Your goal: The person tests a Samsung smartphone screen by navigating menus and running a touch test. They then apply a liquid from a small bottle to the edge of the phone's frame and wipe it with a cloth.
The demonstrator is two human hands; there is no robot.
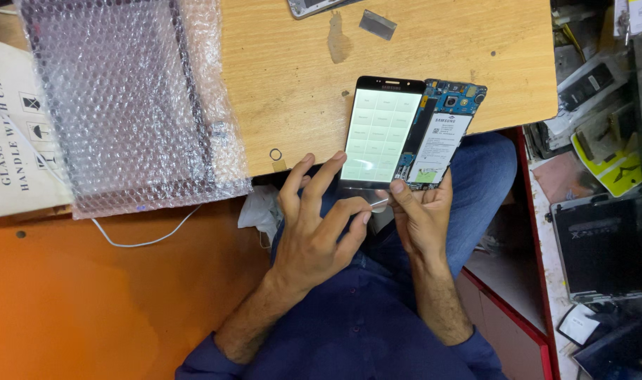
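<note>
1. Head view shows, beyond my fingers, a wooden desk [293, 84] with a bubble-wrapped panel [124, 105] off to the left of my left hand [314, 239], and a small metal ring [276, 154] lying just past my left fingertips.
2. Farther up the desk sit a small grey metal piece [377, 24] and the edge of another device [314, 5], cut off by the frame.
3. To the right of my right hand [423, 222], a cluttered shelf [595, 211] holds dark panels and parts; I cannot make them out singly.
4. My right fingers are closed around the lower end of an opened phone body [440, 134], battery and circuit board facing up.
5. Its lit screen panel [379, 130] lies just beside the body, to its left, straight ahead of my left fingers.
6. My left fingers are spread, thumb and forefinger pinching a thin metal tool [378, 204] at the screen's bottom edge.
7. My hands hide the lower edges of both parts.
</note>
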